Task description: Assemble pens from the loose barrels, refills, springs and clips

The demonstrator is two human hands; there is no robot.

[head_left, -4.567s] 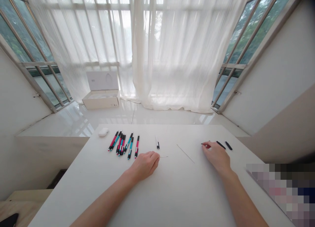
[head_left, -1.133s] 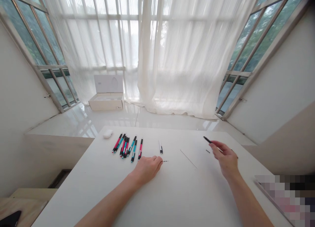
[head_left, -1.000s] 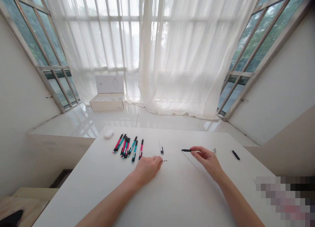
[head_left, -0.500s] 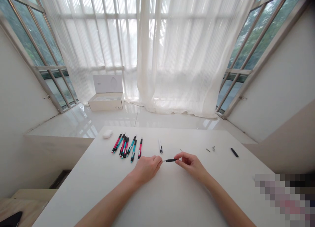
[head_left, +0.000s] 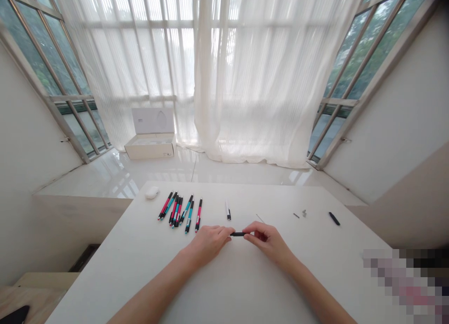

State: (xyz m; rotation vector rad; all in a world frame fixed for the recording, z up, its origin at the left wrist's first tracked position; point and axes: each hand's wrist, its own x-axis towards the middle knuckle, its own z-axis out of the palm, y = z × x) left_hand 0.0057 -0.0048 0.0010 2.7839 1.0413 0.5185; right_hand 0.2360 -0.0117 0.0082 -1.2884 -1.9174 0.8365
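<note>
Pinching a short black pen barrel between the fingertips, folks! The left hand and right hand clasp it from either end, near the middle of the table, just past a row of pink and teal pens, with a black pen part out by the right edge.

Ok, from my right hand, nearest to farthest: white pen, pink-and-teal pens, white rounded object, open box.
1. White pen, left of right hand.
2. Pink-and-teal pens, farther left.
3. White rounded object, far table edge.
4. Open box, beyond table.
</note>
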